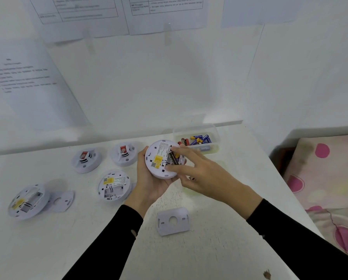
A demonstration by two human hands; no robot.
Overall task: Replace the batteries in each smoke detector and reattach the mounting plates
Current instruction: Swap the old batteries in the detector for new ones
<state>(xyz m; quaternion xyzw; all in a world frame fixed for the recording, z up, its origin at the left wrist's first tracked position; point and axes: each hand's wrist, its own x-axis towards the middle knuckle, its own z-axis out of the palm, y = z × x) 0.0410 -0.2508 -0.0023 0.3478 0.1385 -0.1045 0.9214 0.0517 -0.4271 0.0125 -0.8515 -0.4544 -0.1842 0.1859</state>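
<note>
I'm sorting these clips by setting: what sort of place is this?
Probably a makeshift workbench in a bedroom: a white table against a wall with taped-up printed sheets, smoke detectors laid out on it, and pink-dotted bedding at the right.

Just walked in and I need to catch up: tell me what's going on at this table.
A person is fitting batteries. The left hand holds a smoke detector back-up, while the right hand pinches a battery at its compartment. Two more detectors lie on the table with open compartments, two sit face-up behind, and two mounting plates lie loose. A tub of batteries stands beyond.
</note>
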